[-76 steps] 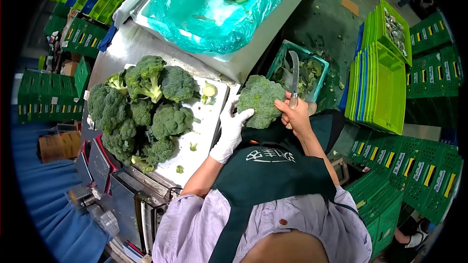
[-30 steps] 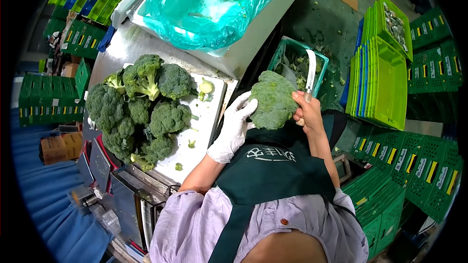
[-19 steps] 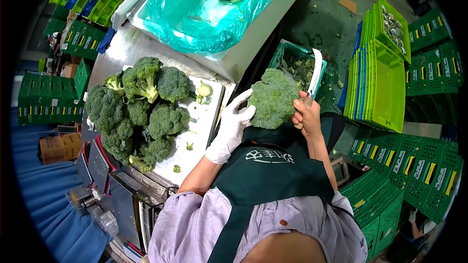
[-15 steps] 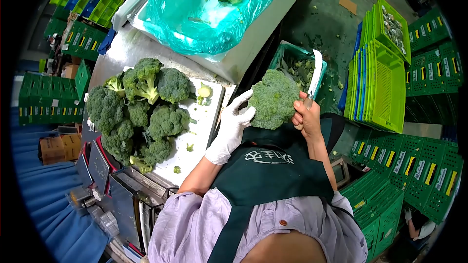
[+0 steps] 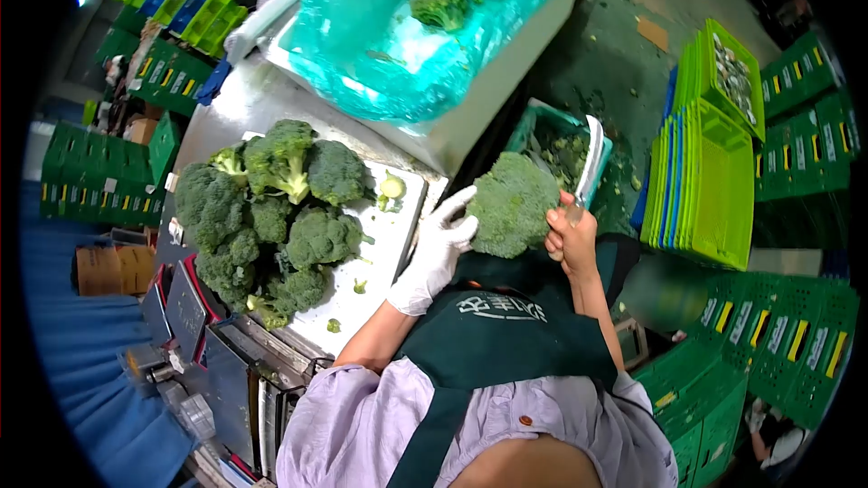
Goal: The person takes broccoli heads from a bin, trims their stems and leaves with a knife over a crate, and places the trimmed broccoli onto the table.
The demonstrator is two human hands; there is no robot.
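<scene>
My left hand [image 5: 440,242], in a white glove, grips a large broccoli head [image 5: 513,205] from its left side, above my dark green apron. My bare right hand [image 5: 571,239] is closed round the handle of a knife [image 5: 591,158] with a curved blade pointing up and away. The fingers of that hand lie against the right edge of the broccoli head; its stem is hidden beneath. To the left, a pile of broccoli heads [image 5: 287,203] rests on a white board [image 5: 384,239], with a cut stem piece [image 5: 392,186] and small scraps beside it.
A white box [image 5: 493,81] lined with a teal plastic bag [image 5: 362,72] holds a broccoli head [image 5: 440,5]. Beyond the knife, a bin [image 5: 535,115] contains leafy trimmings. Lime crates [image 5: 714,190] stand stacked at right, green crates [image 5: 778,325] nearer. Another person [image 5: 776,441] is partly visible at lower right.
The whole view has shifted slightly, so most things sit lower in the frame. Both hands keep their hold on the broccoli head and the knife.
</scene>
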